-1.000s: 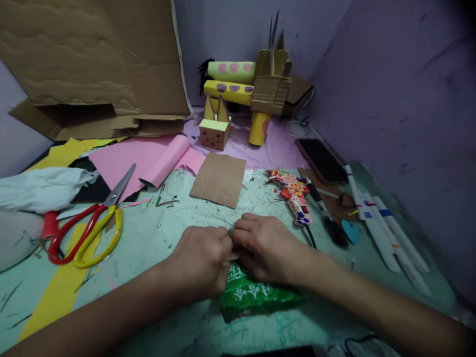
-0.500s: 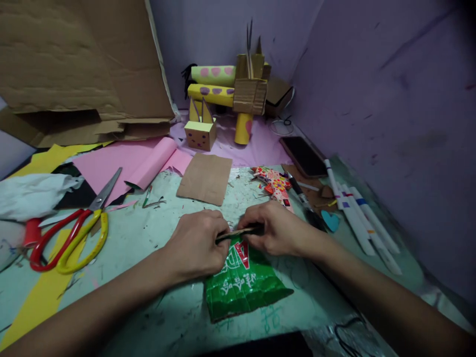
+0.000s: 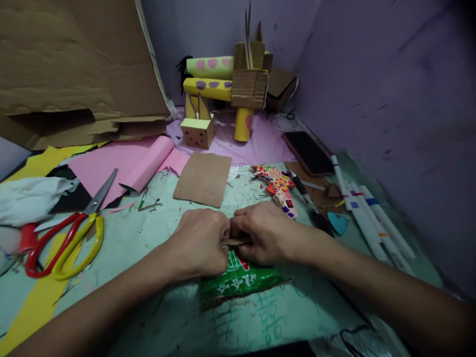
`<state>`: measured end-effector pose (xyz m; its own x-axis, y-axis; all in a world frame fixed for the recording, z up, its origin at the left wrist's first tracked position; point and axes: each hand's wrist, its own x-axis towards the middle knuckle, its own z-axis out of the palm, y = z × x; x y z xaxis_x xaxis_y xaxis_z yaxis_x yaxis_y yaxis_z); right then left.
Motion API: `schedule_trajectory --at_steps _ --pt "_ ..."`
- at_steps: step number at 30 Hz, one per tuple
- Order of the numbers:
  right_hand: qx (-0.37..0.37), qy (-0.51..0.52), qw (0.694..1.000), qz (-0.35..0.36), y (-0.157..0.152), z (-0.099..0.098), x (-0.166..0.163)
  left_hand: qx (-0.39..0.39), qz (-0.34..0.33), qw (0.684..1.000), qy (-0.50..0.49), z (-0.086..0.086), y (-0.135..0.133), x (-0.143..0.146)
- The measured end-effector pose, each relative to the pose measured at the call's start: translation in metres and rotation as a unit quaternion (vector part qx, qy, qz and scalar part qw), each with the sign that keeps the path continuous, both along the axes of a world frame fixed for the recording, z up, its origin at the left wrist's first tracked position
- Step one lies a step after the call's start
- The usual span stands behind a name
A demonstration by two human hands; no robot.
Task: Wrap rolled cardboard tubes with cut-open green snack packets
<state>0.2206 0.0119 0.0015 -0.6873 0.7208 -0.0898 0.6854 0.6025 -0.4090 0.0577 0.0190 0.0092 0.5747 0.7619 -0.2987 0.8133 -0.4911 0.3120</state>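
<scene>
Both hands grip the far edge of a green printed piece of cardboard point(image 3: 243, 281) with white lettering. My left hand point(image 3: 203, 242) is closed around that edge on the left. My right hand point(image 3: 262, 233) pinches it on the right, its fingers close against the left ones. The brown raw edge shows between them, and the fingers hide much of the upper part. A plain brown cardboard square point(image 3: 204, 178) lies flat just beyond my hands. Past my right hand rests a flower-patterned piece point(image 3: 278, 186).
Scissors point(image 3: 94, 203) with red and yellow handles lie left, by pink paper point(image 3: 147, 166). Behind stand a small cardboard box with ears point(image 3: 197, 131) and a yellow-legged cardboard figure point(image 3: 250, 89). A phone point(image 3: 308, 152), white markers point(image 3: 366, 213) and a blue heart point(image 3: 337, 223) are right.
My hands have come closer together on the cardboard's edge. The green piece now tilts flatter, showing less of its printed face. The view has shifted slightly.
</scene>
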Motion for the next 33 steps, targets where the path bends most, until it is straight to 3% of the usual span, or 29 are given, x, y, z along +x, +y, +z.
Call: schedule_trajectory --at_steps 7,13,19,27,30,33 --pt "0.067 0.021 0.998 0.011 -0.011 -0.013 0.002 0.078 -0.037 0.996 -0.014 -0.007 -0.014 0.005" --pt "-0.034 0.11 0.991 -0.064 -0.013 -0.008 0.024 -0.047 -0.008 0.997 -0.056 -0.001 -0.001 -0.009" --pt "-0.008 0.025 0.996 -0.088 -0.019 -0.004 0.022 -0.014 0.016 0.999 -0.041 -0.001 0.0 -0.005" --pt "0.065 -0.043 0.994 -0.073 -0.026 -0.002 0.013 0.012 -0.018 0.999 -0.037 0.002 -0.004 -0.001" --pt "0.038 0.001 0.992 -0.122 -0.029 -0.003 0.017 -0.016 -0.032 0.996 -0.083 0.002 0.0 -0.013" --pt "0.059 0.142 0.968 -0.2 -0.04 0.003 0.019 -0.045 -0.02 0.99 -0.132 0.003 0.003 -0.028"
